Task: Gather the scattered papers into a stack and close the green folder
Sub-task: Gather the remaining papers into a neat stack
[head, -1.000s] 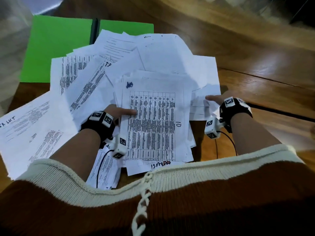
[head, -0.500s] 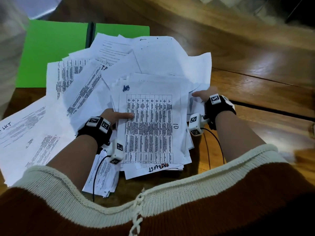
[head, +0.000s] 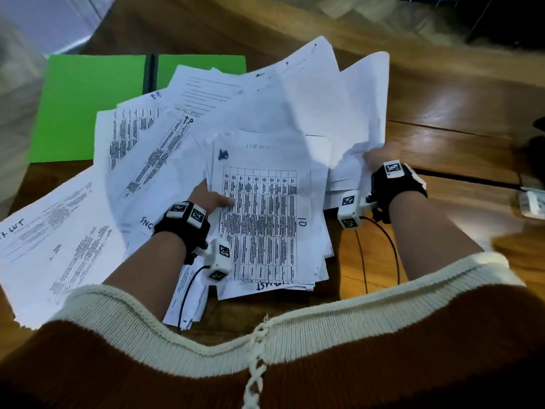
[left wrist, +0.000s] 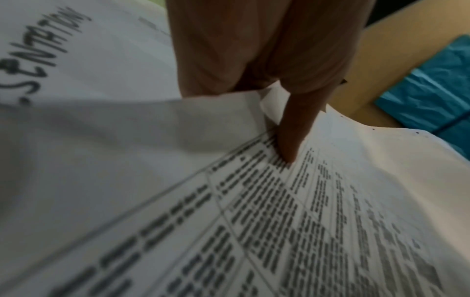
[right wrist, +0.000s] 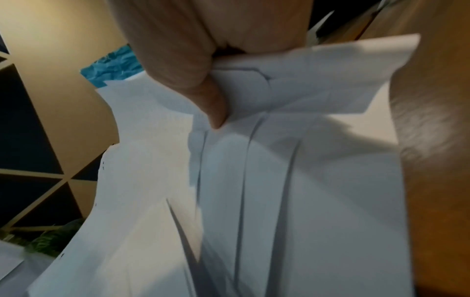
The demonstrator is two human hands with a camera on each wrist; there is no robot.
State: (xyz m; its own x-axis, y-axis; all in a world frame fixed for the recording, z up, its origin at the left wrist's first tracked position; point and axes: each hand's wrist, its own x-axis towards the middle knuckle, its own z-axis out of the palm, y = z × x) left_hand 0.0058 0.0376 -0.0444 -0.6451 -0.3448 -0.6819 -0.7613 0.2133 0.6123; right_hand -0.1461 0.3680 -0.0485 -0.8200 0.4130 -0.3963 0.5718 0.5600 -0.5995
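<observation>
A loose pile of white printed papers (head: 259, 208) covers the middle of the wooden table. My left hand (head: 212, 199) pinches the left edge of the top sheets, thumb (left wrist: 292, 140) lying on a printed table page. My right hand (head: 374, 157) grips a bunch of sheets (right wrist: 279, 160) at their right edge, thumb (right wrist: 216, 112) on top, and holds them tilted up off the table. The green folder (head: 88, 107) lies open at the far left, its right half partly under papers. More sheets (head: 53, 246) lie spread at the near left.
The wooden table (head: 457, 107) runs to the right, with a seam across it. A small white object (head: 532, 203) sits at the right edge. A blue crumpled sheet (left wrist: 432, 84) shows beyond the papers.
My right hand has closed on the right-hand sheets and lifted them, so they now stand tilted up. My left hand keeps its hold on the stack's left edge.
</observation>
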